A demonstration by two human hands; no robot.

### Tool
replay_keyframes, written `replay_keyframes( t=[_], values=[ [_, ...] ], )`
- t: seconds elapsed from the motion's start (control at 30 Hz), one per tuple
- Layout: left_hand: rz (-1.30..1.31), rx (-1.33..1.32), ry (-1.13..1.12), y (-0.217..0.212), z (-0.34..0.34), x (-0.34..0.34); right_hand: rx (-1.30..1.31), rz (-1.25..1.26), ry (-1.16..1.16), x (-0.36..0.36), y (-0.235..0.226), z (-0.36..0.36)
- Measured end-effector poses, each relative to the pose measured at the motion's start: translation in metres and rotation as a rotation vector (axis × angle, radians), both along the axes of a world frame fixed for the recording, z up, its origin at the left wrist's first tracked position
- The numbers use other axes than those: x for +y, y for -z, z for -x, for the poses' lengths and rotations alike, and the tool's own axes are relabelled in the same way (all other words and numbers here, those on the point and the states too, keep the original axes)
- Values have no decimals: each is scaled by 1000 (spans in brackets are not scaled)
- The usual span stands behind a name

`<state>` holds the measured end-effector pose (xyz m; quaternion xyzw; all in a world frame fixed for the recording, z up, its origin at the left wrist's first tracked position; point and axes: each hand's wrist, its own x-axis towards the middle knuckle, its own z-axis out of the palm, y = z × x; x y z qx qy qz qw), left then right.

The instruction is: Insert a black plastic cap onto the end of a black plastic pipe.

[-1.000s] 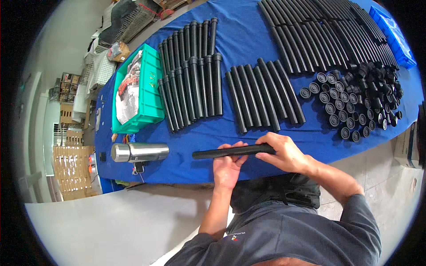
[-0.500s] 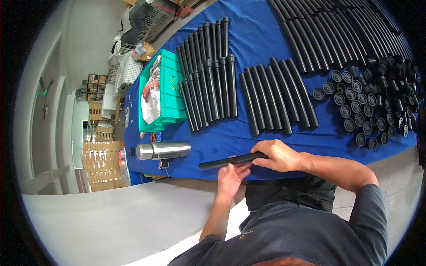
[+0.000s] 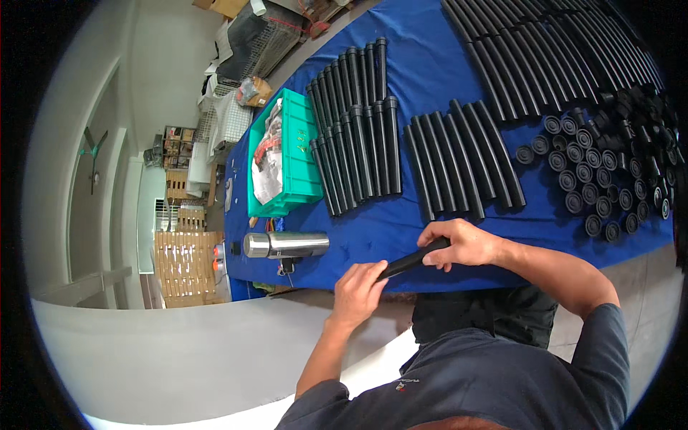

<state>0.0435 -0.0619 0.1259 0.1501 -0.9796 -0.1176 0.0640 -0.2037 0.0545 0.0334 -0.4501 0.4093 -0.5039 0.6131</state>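
i'm looking down over my own two arms at the near edge of a table covered in a smooth blue cloth (image 3: 430, 79). my left hand (image 3: 360, 285) is curled shut around the near end of a slim matte black plastic tube (image 3: 410, 262), and my right hand (image 3: 462, 244) is wrapped over its far end, fingers folded down across the top — so the tube is gripped at both ends and sits just above the table's front edge, slanted up toward the right. a hold at both ends like that keeps a long, light piece from swinging, as i judge it.

the rest is laid out by kind, which looks deliberate. a row of black tubes with flared collars (image 3: 356, 125) lies side by side beyond my left hand, a second row of plain, slightly curved black tubes (image 3: 464, 159) lies beyond my right, and longer black tubes (image 3: 545, 50) fan across the far side. to the right sits a crowd of short round black caps (image 3: 609, 179), standing with their ringed faces up. a green ribbed plastic crate (image 3: 287, 161) holds crumpled bags, and a shiny steel flask (image 3: 285, 244) lies on its side near my left hand — the one reflective thing among dull plastic.
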Motion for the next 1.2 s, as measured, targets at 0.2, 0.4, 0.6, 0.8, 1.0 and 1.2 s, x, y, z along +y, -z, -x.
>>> replay_keyframes(
  t=[0.2, 0.4, 0.6, 0.8, 1.0, 1.2],
  values=[
    [-110, 225, -316, -40, 35, -70, -63, -53, -127, -5, 12, -4],
    [-63, 261, -173, -37, 206, -174, 17, 17, -157, -8, 19, -1],
    [160, 59, -169, 15, 367, -228, 70, 51, -167, -8, 18, 3],
    [206, -173, -264, 59, 413, -245, 1, 49, -151, -11, 19, 3],
    [194, -188, -335, 73, 409, -257, -9, -34, -198, -13, 18, 4],
    [146, -169, -417, 73, 407, -259, 21, -34, -199, -13, 17, 5]
  ],
)
